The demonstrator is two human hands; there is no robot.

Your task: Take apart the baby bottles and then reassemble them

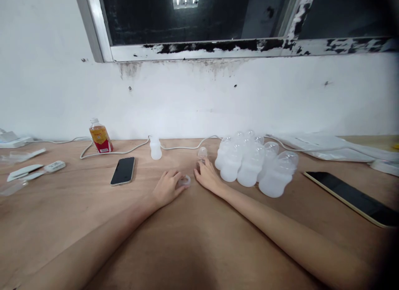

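My left hand (168,187) rests on the wooden table, its thumb and fingers closed round a small translucent ring (184,181). Just right of it, my right hand (206,174) reaches forward with its fingertips at a small clear dome-shaped piece (202,152); the fingers partly cover its lower part. Several frosted white bottles with clear domed caps (250,166) stand grouped to the right of my right hand. One frosted bottle without a domed cap (155,148) stands alone near the wall, beyond my left hand.
A phone (122,171) lies at the left, with a drink bottle (101,136) behind it. White cable (187,148) runs along the wall. Farther left are plastic pieces (26,172). A dark tablet (352,198) and plastic bags (318,146) lie at the right.
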